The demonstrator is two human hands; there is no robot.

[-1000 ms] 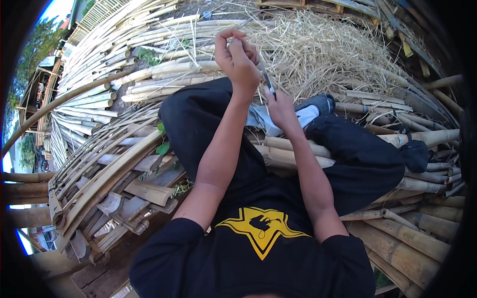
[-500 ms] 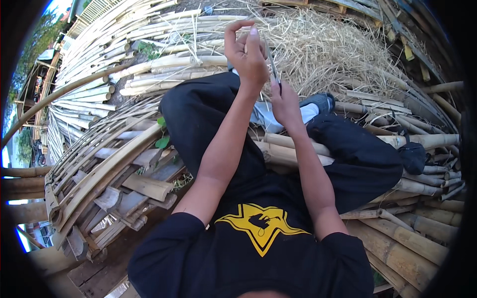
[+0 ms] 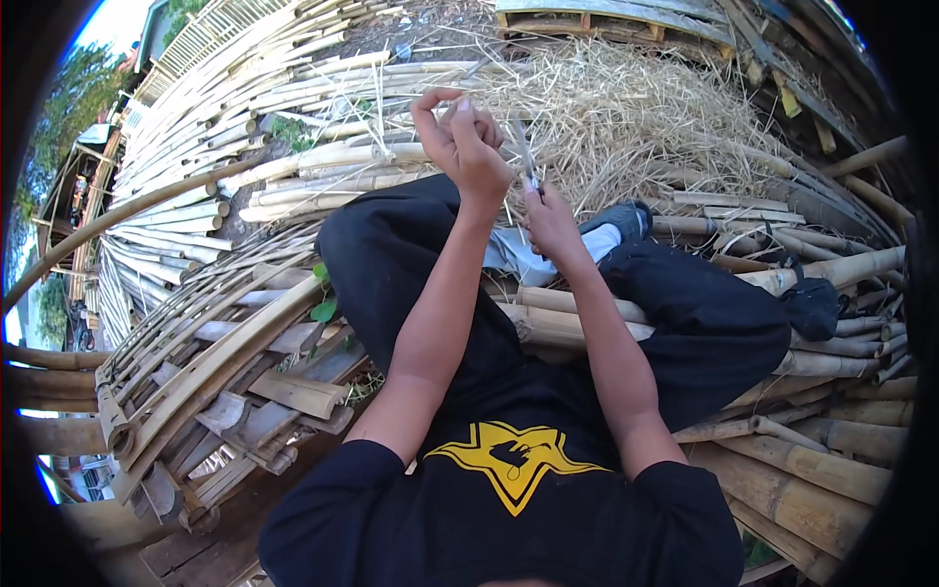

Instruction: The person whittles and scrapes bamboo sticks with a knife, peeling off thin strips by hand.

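Note:
My right hand (image 3: 555,227) is closed round the handle of a knife (image 3: 525,155), whose narrow pale blade points up and away from me. Just left of the blade, my left hand (image 3: 468,152) is raised with its fingers curled in and the thumb pressed against them. Whatever it may pinch is too small to make out. The blade and the left hand's fingers are a short way apart. Beyond both hands spreads a heap of thin bamboo shavings (image 3: 626,127).
Split bamboo pieces (image 3: 293,391) are stacked at my left, and long bamboo poles (image 3: 323,186) lie beyond my knee. Thick poles (image 3: 782,479) lie at my right. A wooden pallet (image 3: 616,24) stands at the back. A dark pouch (image 3: 812,308) rests by my right knee.
Both hands have come nearer to me and a little to the left. The left hand's fingers stay curled, and the knife remains in the right hand.

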